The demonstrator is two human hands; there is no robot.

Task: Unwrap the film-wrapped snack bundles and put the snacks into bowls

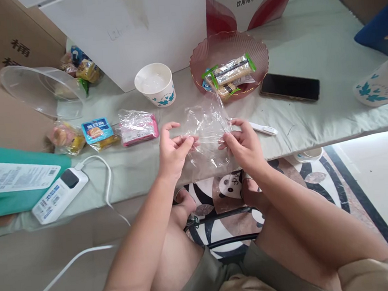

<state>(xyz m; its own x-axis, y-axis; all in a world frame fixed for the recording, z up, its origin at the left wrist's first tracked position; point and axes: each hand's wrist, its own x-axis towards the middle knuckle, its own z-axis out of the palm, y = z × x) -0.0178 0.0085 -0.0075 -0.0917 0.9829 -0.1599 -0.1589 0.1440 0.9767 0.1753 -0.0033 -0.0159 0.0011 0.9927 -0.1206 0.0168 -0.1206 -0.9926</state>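
Note:
A crumpled sheet of clear plastic film (206, 126) stretches between my two hands, above the front edge of the cloth-covered surface. My left hand (175, 149) pinches its left side between thumb and fingers. On the other side, my right hand (243, 143) grips the film the same way. Behind the film stands a white paper cup (157, 87) with blue leaves and something clear inside. A pink glass bowl (197, 65) holds several wrapped snack bars (233, 71). Beyond my right fingers lies a white stick-like object (264, 128), partly hidden.
To the left lie a pink packet (139, 129), a blue snack packet (97, 131) and a clear plastic tub (41, 94) on its side. A white power bank (60, 195) with a cable rests beside a teal jug (21, 176). Rightward are a phone (290, 87) and stacked paper cups (382, 81).

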